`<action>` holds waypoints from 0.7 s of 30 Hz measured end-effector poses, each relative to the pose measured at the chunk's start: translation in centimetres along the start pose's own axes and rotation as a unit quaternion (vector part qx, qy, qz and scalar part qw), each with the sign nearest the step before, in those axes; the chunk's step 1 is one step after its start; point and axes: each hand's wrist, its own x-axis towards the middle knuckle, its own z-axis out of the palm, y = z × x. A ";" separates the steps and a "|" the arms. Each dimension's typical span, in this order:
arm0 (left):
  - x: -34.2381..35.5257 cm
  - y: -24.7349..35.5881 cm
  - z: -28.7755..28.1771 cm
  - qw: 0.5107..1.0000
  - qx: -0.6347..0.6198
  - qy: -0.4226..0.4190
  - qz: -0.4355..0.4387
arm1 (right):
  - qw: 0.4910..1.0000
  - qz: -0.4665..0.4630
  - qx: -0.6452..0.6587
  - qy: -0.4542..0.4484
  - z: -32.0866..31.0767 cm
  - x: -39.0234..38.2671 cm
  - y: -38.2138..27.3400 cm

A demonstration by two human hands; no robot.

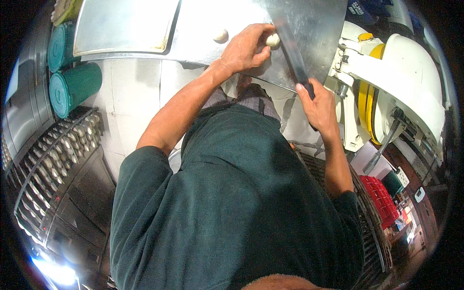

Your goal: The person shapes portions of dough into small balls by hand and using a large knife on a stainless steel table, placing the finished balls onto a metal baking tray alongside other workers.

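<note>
My right hand is closed round the black handle of a long knife, whose blade is smeared by motion and slants up and left over the steel table. Just left of the blade, my left hand grips a small pale round lump, which looks like dough, between thumb and fingers. A second pale lump lies on the steel to the left of that hand. Whether the blade touches the held lump I cannot tell.
A metal tray lies on the table at the left. A large white machine with a yellow band stands close on the right. Green lidded bins, a rack of pale pieces and a red crate are around me.
</note>
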 end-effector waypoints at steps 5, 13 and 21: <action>0.1 1.3 -0.4 0.991 -0.064 -0.045 -0.113 | 0.998 0.047 0.031 -0.012 0.5 -2.4 -0.3; 0.0 0.6 -0.6 0.994 -0.048 -0.050 -0.079 | 0.999 0.031 0.019 -0.020 2.1 -0.6 0.1; 0.2 0.6 -0.5 0.999 -0.040 -0.003 0.001 | 0.999 0.032 0.020 0.010 1.3 0.4 -1.1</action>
